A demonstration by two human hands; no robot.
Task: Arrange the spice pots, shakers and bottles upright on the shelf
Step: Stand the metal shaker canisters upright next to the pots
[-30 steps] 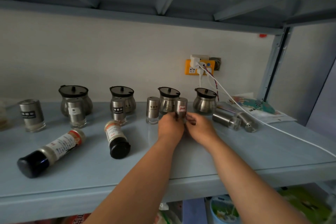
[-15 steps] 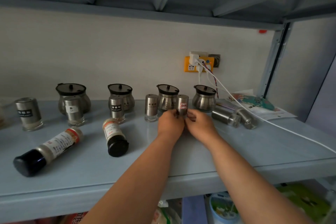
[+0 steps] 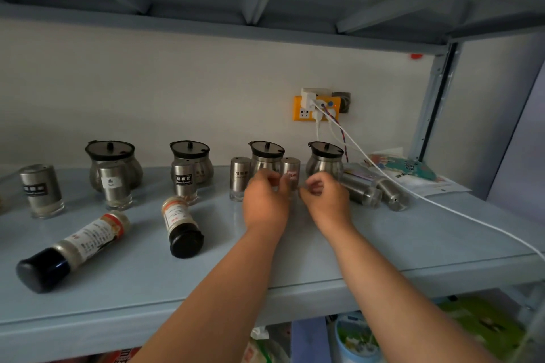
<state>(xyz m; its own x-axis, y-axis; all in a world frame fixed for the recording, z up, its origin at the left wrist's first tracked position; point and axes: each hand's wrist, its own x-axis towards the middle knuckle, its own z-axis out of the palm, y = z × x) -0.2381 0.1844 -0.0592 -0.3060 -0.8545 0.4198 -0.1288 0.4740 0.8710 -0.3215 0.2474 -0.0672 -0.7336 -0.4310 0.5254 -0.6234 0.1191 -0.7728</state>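
Head cam, 4 pots point(image 3: 110, 162), 5 shakers point(image 3: 239, 180) upright, 2 shakers, 2 bottles point(image 3: 180, 221) lying, L hand point(image 3: 265, 203), R hand point(image 3: 327, 200) curled, grip unclear

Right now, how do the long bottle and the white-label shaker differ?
The long bottle lies on its side; the white-label shaker stands upright. The bottle has a black cap; the shaker is steel over a clear base. Both rest on the shelf.
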